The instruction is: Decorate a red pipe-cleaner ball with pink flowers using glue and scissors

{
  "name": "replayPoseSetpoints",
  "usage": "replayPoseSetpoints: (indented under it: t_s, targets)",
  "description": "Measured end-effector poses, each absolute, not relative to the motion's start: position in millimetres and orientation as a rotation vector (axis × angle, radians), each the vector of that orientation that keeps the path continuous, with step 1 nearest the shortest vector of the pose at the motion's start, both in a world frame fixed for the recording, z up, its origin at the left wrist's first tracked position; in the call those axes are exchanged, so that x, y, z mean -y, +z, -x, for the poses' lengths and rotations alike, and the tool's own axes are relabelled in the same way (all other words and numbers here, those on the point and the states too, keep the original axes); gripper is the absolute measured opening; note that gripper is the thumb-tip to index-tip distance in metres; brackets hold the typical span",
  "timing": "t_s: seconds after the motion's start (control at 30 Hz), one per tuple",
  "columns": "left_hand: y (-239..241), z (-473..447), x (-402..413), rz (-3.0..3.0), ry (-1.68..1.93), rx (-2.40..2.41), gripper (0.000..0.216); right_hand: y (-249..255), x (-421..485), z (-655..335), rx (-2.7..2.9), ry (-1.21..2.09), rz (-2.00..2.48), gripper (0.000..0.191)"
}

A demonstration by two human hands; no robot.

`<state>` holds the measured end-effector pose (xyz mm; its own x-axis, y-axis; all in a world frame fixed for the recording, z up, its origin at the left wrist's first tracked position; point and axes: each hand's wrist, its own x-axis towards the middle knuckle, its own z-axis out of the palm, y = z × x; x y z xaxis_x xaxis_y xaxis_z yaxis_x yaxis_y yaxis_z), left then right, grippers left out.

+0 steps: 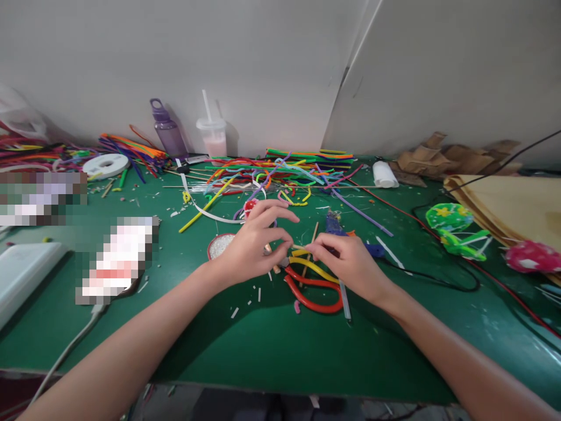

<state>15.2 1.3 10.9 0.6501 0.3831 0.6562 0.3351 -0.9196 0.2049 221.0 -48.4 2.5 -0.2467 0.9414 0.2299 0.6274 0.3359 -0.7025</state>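
Note:
My left hand [263, 242] is above the table, thumb and index fingertip pinched together, the other fingers stretched out. My right hand [350, 260] faces it, with thumb and forefinger closed on a thin pale strip [300, 247]. That strip points toward the left fingertips; whether they grip it too is unclear. Under the hands lies a cutting tool with red and yellow handles [313, 305], its jaws partly hidden. Beside the right hand rest a translucent glue stick [346, 303] and a blue glue gun [333, 224]. A round dish of clear beads [218, 247] sits partly behind my left hand.
Many coloured pipe cleaners [280, 169] lie across the back. Behind them stand a purple bottle [170, 131] and a lidded cup [213, 137]. At left are a blurred-out phone [118, 257] and a white box [30, 272]. Green fuzzy pieces [456, 225] and cords lie right.

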Motion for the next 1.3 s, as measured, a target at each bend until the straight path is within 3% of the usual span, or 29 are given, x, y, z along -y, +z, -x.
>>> replayPoseSetpoints:
  t_s: [0.6, 0.93, 1.3]
  targets:
    - [6.9, -15.2, -3.8, -2.847, 1.111, -0.612, 0.011, -1.9, 49.7, -218.8, 1.982, 0.596, 1.362, 0.037]
    - [4.3, -10.7, -9.2, -2.619, 1.285, -1.035, 0.019, -0.4, 49.9, -220.5, 1.938, 0.501, 1.36, 0.037]
    - [4.9, -12.4, -4.7, -2.754, 1.047, -0.73, 0.032, -6.9, 48.4, -220.7, 1.99, 0.399, 1.274, 0.032]
